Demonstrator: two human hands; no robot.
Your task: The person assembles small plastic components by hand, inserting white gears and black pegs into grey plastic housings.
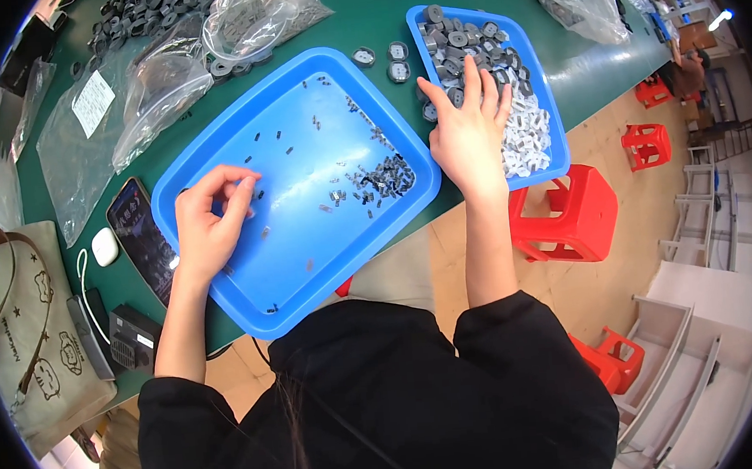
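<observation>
Over the left part of a large blue tray [311,302], my left hand [209,216] is closed, thumb and fingertips pinched together. Whatever it may hold is too small to make out. Tiny black parts [389,177] lie heaped at the tray's right side, and more are scattered over its bottom. My right hand [472,141] reaches over a second blue tray [558,126], fingers apart and fingertips at the dark grey round parts [458,39]. Small white plastic parts [526,141] fill the near end of that tray, partly behind my hand.
Three round parts [398,72] lie between the trays on the green table [592,80]. Clear plastic bags [156,84] and a pile of dark parts [152,19] are farther back. A phone [136,234], a white earbud case [105,246] and a canvas bag [42,327] sit left. Red stools [580,216] stand right.
</observation>
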